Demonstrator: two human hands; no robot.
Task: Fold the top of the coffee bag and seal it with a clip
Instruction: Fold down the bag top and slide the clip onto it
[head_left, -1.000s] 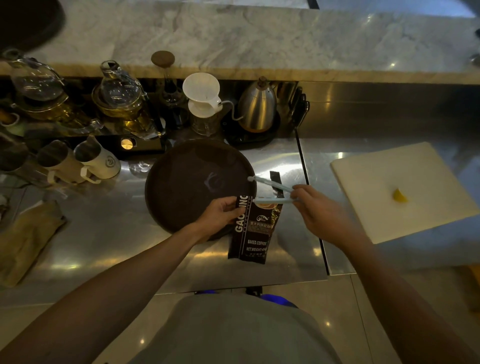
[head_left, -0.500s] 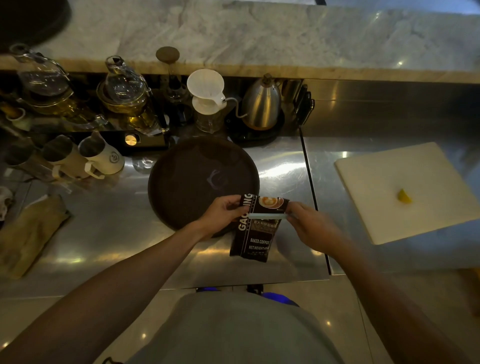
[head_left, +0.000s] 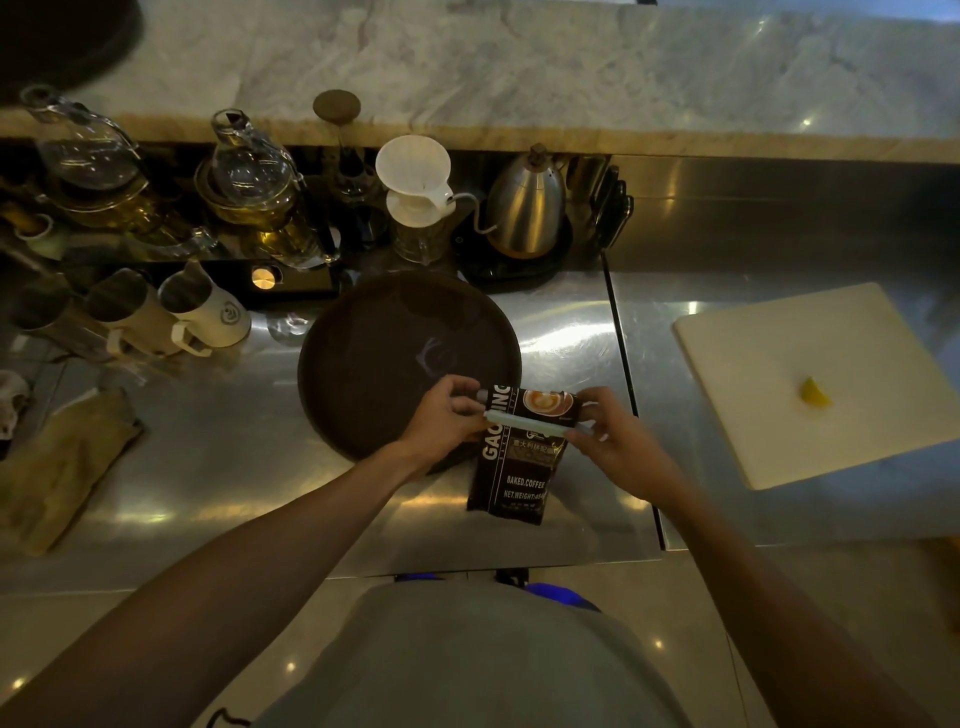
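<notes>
A dark coffee bag (head_left: 514, 473) with white lettering stands on the steel counter (head_left: 249, 467), its top folded over so a latte picture faces me. A pale, long sealing clip (head_left: 535, 419) lies across the bag just below the fold. My left hand (head_left: 447, 415) pinches the clip's left end and the bag's edge. On the right end of the clip, the fingers of my right hand (head_left: 613, 441) press down. The clip looks closed over the bag.
A round dark tray (head_left: 374, 364) lies just behind the bag. Pitchers (head_left: 202, 312), glass teapots (head_left: 249, 171), a white dripper (head_left: 415, 176) and a steel kettle (head_left: 524, 208) line the back. A white cutting board (head_left: 805, 389) with a lemon wedge (head_left: 814, 393) sits at right. A cloth (head_left: 57, 467) lies left.
The clip was open in my right hand above the bag; it now lies flat across the folded top. My left hand shifted onto the clip's left end.
</notes>
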